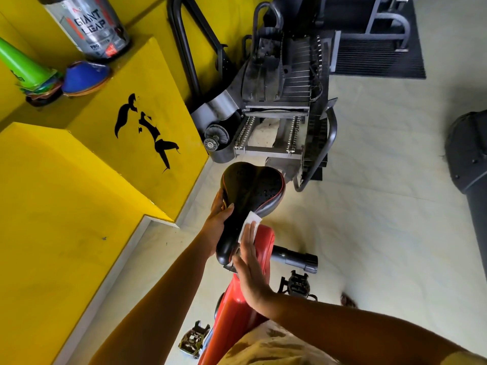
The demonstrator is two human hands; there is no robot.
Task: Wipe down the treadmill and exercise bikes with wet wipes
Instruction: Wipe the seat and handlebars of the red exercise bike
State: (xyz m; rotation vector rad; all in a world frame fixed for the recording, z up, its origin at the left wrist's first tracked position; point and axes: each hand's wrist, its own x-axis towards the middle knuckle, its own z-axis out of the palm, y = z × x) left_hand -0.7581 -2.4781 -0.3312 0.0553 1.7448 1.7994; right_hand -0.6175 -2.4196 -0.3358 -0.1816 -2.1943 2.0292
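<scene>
Flanking the saddle (253, 191): yellow ledge (118, 159), stair machine (287, 83).

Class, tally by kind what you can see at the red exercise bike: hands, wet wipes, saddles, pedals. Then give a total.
Hands: 2, the left hand and the right hand
Wet wipe: 1
Saddle: 1
Pedals: 2
Total: 6
</scene>
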